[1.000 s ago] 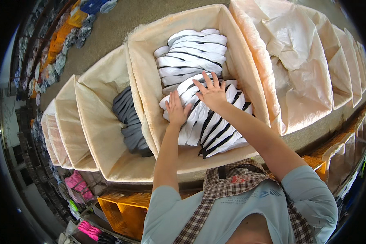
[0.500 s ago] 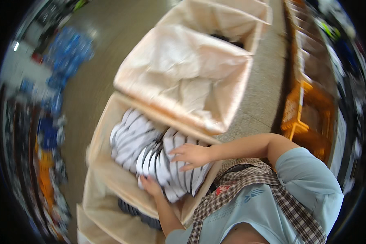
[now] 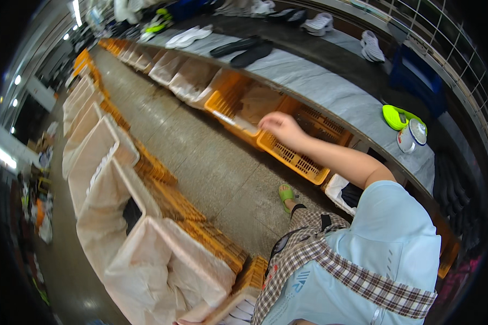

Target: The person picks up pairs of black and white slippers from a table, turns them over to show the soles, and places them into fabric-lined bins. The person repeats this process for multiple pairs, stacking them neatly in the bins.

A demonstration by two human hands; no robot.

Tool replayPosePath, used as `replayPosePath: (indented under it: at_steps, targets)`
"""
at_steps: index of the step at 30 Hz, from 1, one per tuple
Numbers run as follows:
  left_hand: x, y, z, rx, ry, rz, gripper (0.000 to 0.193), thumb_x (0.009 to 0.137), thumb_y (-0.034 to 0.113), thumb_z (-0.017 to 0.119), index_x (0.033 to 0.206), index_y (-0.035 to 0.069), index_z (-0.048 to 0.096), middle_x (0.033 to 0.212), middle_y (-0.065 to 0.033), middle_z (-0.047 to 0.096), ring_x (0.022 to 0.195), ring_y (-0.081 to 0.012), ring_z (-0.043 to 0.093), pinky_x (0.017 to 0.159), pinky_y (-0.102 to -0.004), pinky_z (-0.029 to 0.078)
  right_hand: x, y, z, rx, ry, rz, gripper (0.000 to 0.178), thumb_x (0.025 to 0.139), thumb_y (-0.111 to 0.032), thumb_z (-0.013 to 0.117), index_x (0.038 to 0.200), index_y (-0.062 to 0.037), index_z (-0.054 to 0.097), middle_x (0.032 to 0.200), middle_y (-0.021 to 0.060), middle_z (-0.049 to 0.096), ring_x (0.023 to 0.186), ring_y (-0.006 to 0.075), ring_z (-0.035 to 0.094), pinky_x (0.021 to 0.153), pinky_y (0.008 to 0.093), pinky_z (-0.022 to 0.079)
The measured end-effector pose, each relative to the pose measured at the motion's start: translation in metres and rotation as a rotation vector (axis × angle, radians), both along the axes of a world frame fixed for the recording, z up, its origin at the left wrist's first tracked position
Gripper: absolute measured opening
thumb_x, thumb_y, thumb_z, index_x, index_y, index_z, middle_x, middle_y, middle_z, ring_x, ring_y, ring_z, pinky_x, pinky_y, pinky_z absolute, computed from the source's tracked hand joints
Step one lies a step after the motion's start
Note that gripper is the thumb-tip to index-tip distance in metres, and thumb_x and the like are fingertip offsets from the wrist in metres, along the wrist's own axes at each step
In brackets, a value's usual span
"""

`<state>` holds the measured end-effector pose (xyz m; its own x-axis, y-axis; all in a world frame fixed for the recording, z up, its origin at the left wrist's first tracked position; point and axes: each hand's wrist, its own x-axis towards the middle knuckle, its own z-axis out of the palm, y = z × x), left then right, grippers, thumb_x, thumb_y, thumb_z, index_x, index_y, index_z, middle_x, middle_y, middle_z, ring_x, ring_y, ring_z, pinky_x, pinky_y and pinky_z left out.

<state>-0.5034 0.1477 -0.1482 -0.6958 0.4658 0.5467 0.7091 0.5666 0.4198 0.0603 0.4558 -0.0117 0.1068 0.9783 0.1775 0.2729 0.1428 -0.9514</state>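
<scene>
My right hand hovers above the orange plastic crates under the bench on the right. Its fingers are loosely bent and a little blurred, with nothing visible in them. Only a sliver of skin, apparently my left hand, shows at the lower edge beside a cloth-lined crate; its fingers are hidden. White pieces with dark stripes lie in that crate, mostly cut off by the lower edge. Just beyond stands another orange crate with a pale cloth liner.
A row of lined crates runs away on the left. Along the right stretches a grey bench holding black soles, white shoes, a lidded white mug and a lime-green item. Between them is a tiled floor.
My view has swung right, from the crate of striped white pieces to the aisle and bench. My right hand has left those pieces and is over the orange crates. My left hand is almost out of view.
</scene>
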Motion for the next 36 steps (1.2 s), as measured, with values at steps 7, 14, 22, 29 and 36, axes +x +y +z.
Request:
replayPosePath:
  at_steps: [7, 14, 22, 29, 36]
  targets:
    - [0.173, 0.215, 0.048, -0.132, -0.300, -0.442, 0.047, 0.095, 0.032, 0.050, 0.123, -0.006, 0.047, 0.121, -0.0235, 0.052, 0.113, -0.0363, 0.048, 0.099, -0.0408, 0.037, 0.351, 0.063, -0.028, 0.422, 0.384, -1.099, 0.015, 0.084, -0.005, 0.053, 0.097, -0.0032, 0.059, 0.080, 0.0047, 0.061, 0.079, 0.0149, 0.058, 0.073, 0.0288, 0.047]
    - [0.344, 0.339, 0.062, -0.492, -0.300, -0.918, 0.053, 0.088, 0.024, 0.061, 0.131, 0.001, 0.040, 0.133, -0.0199, 0.040, 0.129, -0.0367, 0.030, 0.107, -0.0456, 0.026, 0.664, 0.042, -0.079, 0.293, -0.079, -1.842, 0.030, 0.081, -0.025, 0.062, 0.099, -0.0011, 0.064, 0.099, 0.0175, 0.064, 0.090, 0.0317, 0.060, 0.085, 0.0408, 0.046]
    - [0.404, 0.402, 0.071, -0.789, -0.127, -1.120, 0.058, 0.078, 0.019, 0.070, 0.128, 0.005, 0.043, 0.133, -0.0201, 0.040, 0.127, -0.0395, 0.033, 0.105, -0.0462, 0.030, 0.767, 0.023, -0.098, 0.263, 0.439, -1.764, 0.034, 0.085, -0.019, 0.058, 0.110, 0.0031, 0.054, 0.114, 0.0190, 0.053, 0.100, 0.0331, 0.055, 0.088, 0.0423, 0.047]
    - [0.418, 0.441, 0.077, -0.893, -0.153, -1.223, 0.068, 0.077, 0.020, 0.071, 0.135, 0.008, 0.037, 0.134, -0.0212, 0.040, 0.126, -0.0388, 0.036, 0.103, -0.0456, 0.034, 0.761, 0.039, -0.100, 0.328, 0.703, -1.636, 0.039, 0.089, -0.015, 0.054, 0.120, 0.0068, 0.045, 0.127, 0.0203, 0.044, 0.110, 0.0343, 0.050, 0.090, 0.0435, 0.048]
    - [0.418, 0.504, 0.077, -0.872, -0.176, -1.442, 0.071, 0.077, 0.020, 0.069, 0.138, 0.008, 0.035, 0.135, -0.0210, 0.040, 0.125, -0.0386, 0.039, 0.103, -0.0440, 0.036, 0.609, 0.054, -0.068, 0.297, 1.198, -1.089, 0.033, 0.088, -0.012, 0.056, 0.116, 0.0038, 0.049, 0.113, 0.0176, 0.052, 0.103, 0.0302, 0.051, 0.089, 0.0431, 0.050]
